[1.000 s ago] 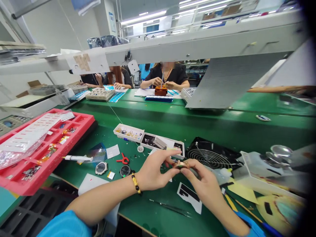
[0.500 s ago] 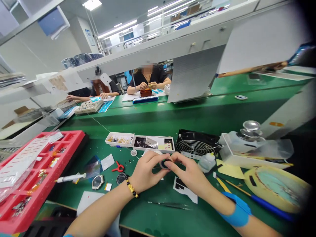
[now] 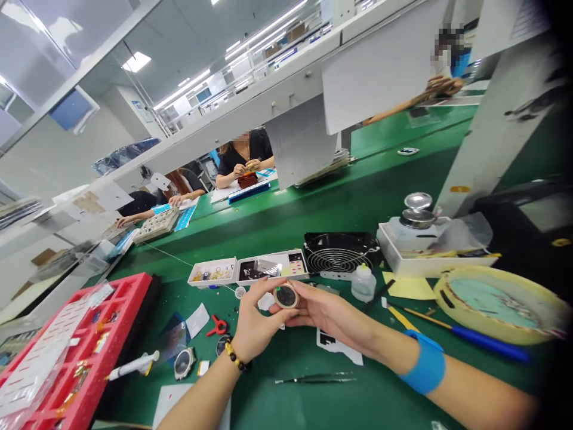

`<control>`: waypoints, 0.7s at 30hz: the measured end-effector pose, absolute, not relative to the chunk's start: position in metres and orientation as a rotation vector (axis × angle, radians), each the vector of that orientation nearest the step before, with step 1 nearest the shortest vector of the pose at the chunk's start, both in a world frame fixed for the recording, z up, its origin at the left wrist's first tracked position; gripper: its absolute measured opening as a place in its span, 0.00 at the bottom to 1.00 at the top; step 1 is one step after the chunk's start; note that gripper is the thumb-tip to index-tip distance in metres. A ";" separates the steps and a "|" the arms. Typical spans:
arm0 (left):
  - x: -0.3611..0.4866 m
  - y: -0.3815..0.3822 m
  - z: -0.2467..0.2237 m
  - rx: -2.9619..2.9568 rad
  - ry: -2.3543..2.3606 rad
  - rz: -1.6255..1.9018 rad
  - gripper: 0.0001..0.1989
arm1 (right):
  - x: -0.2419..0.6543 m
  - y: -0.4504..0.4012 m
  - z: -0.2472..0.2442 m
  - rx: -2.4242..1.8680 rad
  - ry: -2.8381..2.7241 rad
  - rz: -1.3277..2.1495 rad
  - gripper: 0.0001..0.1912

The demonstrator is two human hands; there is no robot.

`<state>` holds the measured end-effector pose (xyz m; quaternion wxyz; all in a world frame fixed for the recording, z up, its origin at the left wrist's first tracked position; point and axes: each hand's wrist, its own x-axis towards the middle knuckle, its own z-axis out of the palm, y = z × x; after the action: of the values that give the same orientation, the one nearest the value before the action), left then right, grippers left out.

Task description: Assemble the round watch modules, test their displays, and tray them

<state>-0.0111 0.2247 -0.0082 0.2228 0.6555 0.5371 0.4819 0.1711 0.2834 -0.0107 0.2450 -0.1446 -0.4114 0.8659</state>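
Between my two hands is a round watch case [image 3: 286, 296] with a dark face and a pale rim, a small green spot at its upper left. My left hand [image 3: 254, 321] grips its left side with thumb and fingers. My right hand [image 3: 323, 313] holds the right side, its fingers partly hidden behind the case. Below them on the green bench lie metal tweezers [image 3: 316, 378]. A white sheet with black cut shapes [image 3: 347, 352] lies under my right wrist. Another watch case [image 3: 183, 362] rests to the left, and one more [image 3: 222, 344] is partly covered by my left wrist.
A red compartment tray [image 3: 129, 298] stands at left, near a syringe [image 3: 134, 365] and red clamp [image 3: 217, 326]. Behind my hands are white parts boxes [image 3: 212, 272], a black fan [image 3: 340, 254] and a dropper bottle [image 3: 363, 283]. A yellow dish [image 3: 452, 276] sits at right. Co-workers [image 3: 248, 156] sit opposite.
The watch case has turned in my hands, so its dark face now shows toward me. My right hand has rolled its palm further upward. The view has tilted and shifted right.
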 end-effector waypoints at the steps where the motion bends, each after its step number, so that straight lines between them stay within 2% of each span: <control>1: -0.012 0.225 -0.009 1.815 1.476 1.327 0.24 | 0.172 0.283 -0.011 -0.374 -1.092 2.386 0.25; 10: -0.012 0.224 -0.007 1.858 1.432 1.325 0.23 | 0.171 0.284 -0.015 -0.284 -0.968 2.422 0.19; 21: -0.009 0.225 -0.005 1.842 1.406 1.331 0.25 | 0.170 0.285 -0.015 -0.317 -1.007 2.399 0.20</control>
<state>-0.0091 0.2245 -0.0048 0.2325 0.6703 0.5118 0.4844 0.1704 0.2850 -0.0152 0.2575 -0.1168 -0.3713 0.8844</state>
